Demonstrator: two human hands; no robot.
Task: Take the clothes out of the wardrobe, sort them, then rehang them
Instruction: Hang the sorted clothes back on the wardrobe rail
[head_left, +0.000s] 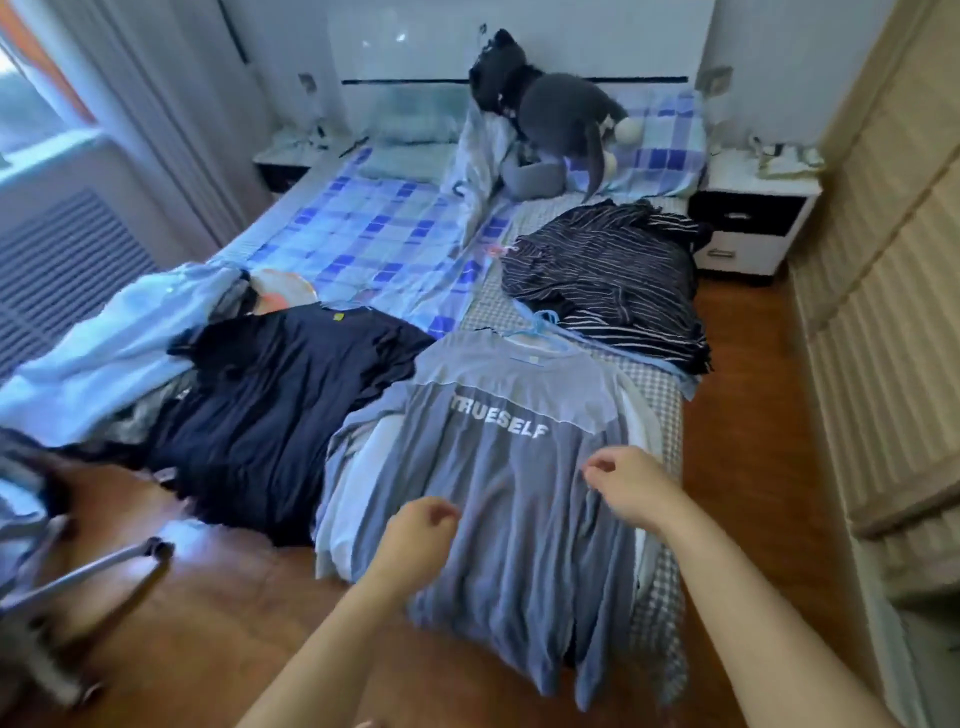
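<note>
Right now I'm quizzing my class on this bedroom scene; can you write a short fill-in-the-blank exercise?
1. The grey shirt under both hands reads ____.
2. The pile nearest the nightstand has a ____ pattern.
3. The dark navy shirt lies to the ____ of the grey shirt.

Missing words: TRUESELF; striped; left

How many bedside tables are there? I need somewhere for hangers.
2: one bedside table right of the headboard, another bedside table on the left, partly hidden by the bed.
</note>
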